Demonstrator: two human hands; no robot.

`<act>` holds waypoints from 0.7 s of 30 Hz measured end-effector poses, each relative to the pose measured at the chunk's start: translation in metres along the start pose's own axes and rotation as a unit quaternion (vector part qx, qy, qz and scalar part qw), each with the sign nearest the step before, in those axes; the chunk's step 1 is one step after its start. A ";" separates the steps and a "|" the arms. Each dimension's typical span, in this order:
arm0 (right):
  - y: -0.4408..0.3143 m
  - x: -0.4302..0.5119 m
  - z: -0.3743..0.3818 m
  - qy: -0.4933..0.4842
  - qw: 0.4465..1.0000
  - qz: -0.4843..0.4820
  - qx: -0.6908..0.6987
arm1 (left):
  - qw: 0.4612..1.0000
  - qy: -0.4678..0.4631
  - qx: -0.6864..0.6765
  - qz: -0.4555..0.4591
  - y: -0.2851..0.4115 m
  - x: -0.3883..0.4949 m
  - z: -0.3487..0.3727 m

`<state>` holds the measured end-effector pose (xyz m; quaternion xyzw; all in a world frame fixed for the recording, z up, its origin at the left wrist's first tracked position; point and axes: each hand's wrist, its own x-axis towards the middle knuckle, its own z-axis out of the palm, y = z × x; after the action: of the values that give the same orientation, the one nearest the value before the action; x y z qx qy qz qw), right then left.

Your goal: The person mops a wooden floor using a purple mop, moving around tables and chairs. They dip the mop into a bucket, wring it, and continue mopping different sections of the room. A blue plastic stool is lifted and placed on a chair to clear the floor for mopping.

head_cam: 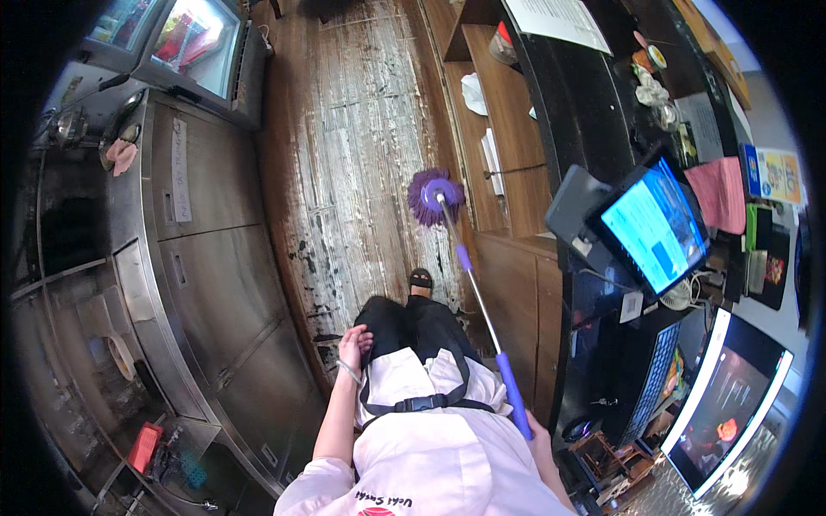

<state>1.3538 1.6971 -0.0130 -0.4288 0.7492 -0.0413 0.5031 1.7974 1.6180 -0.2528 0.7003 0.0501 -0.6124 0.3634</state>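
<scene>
A spin mop with a purple string head (pixel 436 197) rests on the worn plank floor ahead of me, close to the base of the wooden shelving. Its metal pole runs back to my right side, where my right hand (pixel 539 433) is closed around the end of the purple handle (pixel 514 393). Part of that hand is hidden by the handle and my sleeve. My left hand (pixel 355 344) hangs beside my left thigh with nothing in it, fingers loosely bent.
Stainless steel cabinets (pixel 213 271) and a lit display fridge (pixel 193 48) line the left side. On the right stand wooden shelving (pixel 510 142) and a black counter with a touchscreen terminal (pixel 652 222), a keyboard (pixel 653 380) and a monitor (pixel 729 400). Worn floor (pixel 361 161) runs between them.
</scene>
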 end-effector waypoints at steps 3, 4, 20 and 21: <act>-0.063 0.081 0.004 0.009 0.999 -0.036 -0.016 | 0.997 -0.009 -0.074 0.022 0.059 0.009 0.018; -0.085 0.112 0.009 0.007 1.000 0.011 0.003 | 0.996 -0.011 -0.090 0.025 0.079 0.016 0.022; -0.564 0.548 0.095 -0.026 0.983 0.057 0.174 | 0.905 -0.056 -0.348 0.238 0.610 0.125 0.069; -0.589 0.571 0.093 -0.033 0.980 0.056 0.189 | 0.869 -0.059 -0.345 0.349 0.670 0.106 0.073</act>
<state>1.7090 0.9704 -0.1778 -0.2843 0.7335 -0.1396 0.6014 2.1081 1.0472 -0.0464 0.4651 -0.0107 -0.4293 0.7742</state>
